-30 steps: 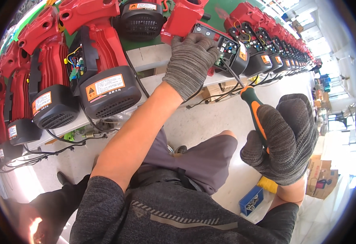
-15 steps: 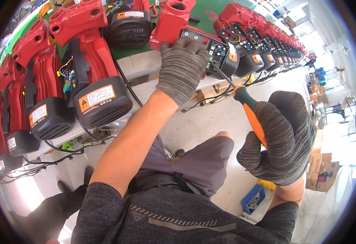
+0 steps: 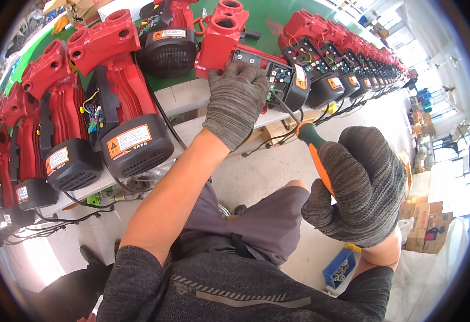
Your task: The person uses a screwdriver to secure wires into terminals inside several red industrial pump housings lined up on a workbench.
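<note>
My right hand (image 3: 361, 188), in a grey knitted glove, is wrapped round the orange and green handle of a screwdriver (image 3: 311, 138). Its shaft slants up and left, with the tip at the edge of the open wiring box (image 3: 281, 75) on a red electric pump (image 3: 220, 45). Green and dark terminal parts show inside that box. My left hand (image 3: 236, 102), gloved alike, lies over the near side of the pump with its fingers curled onto the box. The fingertips' exact hold is partly hidden. A black cap with an orange label closes the pump's right end.
Similar red pumps (image 3: 118, 91) crowd the bench on the left, and a long row of open ones (image 3: 321, 67) runs off to the right. Black cables (image 3: 283, 131) hang below the bench edge. A blue bin (image 3: 339, 268) of metal rings stands low right. Another person's dark-clad leg (image 3: 79, 284) shows lower left.
The screwdriver and my right hand have shifted slightly left and down in view, its tip still at the wiring box. My left hand stays on the pump. The whole view has moved slightly.
</note>
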Motion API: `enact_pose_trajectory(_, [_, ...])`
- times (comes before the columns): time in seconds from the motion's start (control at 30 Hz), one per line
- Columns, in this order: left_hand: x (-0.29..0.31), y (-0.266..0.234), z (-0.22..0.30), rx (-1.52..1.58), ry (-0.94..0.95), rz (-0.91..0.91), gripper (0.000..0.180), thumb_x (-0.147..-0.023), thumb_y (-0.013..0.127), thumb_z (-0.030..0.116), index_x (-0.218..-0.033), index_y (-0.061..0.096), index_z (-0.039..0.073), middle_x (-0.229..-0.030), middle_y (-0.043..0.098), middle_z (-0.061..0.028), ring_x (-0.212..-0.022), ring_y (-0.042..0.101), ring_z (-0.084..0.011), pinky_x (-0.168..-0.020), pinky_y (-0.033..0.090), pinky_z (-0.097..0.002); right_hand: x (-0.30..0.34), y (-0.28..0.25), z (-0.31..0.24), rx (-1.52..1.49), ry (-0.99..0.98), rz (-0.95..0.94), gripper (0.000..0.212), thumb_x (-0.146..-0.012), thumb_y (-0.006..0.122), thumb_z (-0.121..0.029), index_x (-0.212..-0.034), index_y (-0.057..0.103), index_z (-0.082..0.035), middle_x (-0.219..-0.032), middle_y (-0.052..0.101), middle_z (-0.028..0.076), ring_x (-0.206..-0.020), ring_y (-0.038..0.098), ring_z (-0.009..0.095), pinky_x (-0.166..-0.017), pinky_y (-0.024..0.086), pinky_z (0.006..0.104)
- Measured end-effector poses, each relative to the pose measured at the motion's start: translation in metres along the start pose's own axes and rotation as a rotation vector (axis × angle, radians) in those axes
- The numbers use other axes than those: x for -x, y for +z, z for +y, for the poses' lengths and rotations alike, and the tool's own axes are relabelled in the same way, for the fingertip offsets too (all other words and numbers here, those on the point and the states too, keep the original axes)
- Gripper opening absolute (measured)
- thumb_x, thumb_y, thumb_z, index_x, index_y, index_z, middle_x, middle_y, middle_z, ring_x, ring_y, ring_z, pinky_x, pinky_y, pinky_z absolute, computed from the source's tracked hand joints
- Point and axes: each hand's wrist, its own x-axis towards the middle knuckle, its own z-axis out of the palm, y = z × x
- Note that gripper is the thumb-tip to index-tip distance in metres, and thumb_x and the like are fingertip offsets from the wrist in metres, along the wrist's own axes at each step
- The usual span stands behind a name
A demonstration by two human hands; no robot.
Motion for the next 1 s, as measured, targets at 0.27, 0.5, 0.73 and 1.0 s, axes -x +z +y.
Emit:
enact_pose_trajectory(0.27, [0.0, -0.007, 0.002, 0.001, 0.011, 0.011, 0.018, -0.079, 0.077, 0.014, -0.096, 0.073, 0.014, -0.111, 0.071, 0.0026, -0.112, 0.06, -0.0256, -0.104, 0.038, -0.0523, 0.006, -0.006, 0.005, 0.08, 0.066, -0.12, 0.041, -0.074, 0.086, -0.014, -0.108, 0.066, -0.004, -0.087, 0.059, 0.014, -0.073, 0.062, 0.032, -0.058, 0.047, 0.0431])
enact_pose_trajectory(0.5, [0.001, -0.01, 0.003, 0.075, 0.001, -0.015, 0.018, -0.079, 0.076, 0.011, -0.097, 0.073, 0.013, -0.112, 0.071, 0.002, -0.112, 0.061, -0.0265, -0.105, 0.038, -0.0519, -0.001, 0.0, 0.009, -0.157, 0.006, -0.026, 0.044, -0.066, 0.083, -0.005, -0.107, 0.067, -0.004, -0.088, 0.056, 0.014, -0.071, 0.06, 0.031, -0.056, 0.048, 0.0423])
enact_pose_trajectory(0.73, [0.001, -0.012, 0.0, 0.122, -0.009, 0.02, 0.017, -0.08, 0.077, 0.011, -0.096, 0.073, 0.013, -0.111, 0.07, 0.0016, -0.114, 0.061, -0.0272, -0.104, 0.038, -0.0515, 0.002, -0.008, 0.002, 0.08, 0.065, -0.084, 0.048, -0.068, 0.085, -0.006, -0.111, 0.064, -0.004, -0.09, 0.058, 0.016, -0.069, 0.058, 0.033, -0.058, 0.048, 0.0442])
enact_pose_trajectory(1.0, [-0.001, -0.014, 0.003, 0.112, 0.016, -0.022, 0.019, -0.08, 0.079, 0.012, -0.099, 0.075, 0.014, -0.113, 0.071, 0.0023, -0.114, 0.06, -0.0267, -0.104, 0.037, -0.0512, 0.002, 0.004, 0.01, -0.139, 0.088, 0.081, 0.048, -0.068, 0.088, -0.008, -0.109, 0.063, -0.004, -0.09, 0.058, 0.015, -0.068, 0.06, 0.032, -0.054, 0.046, 0.042])
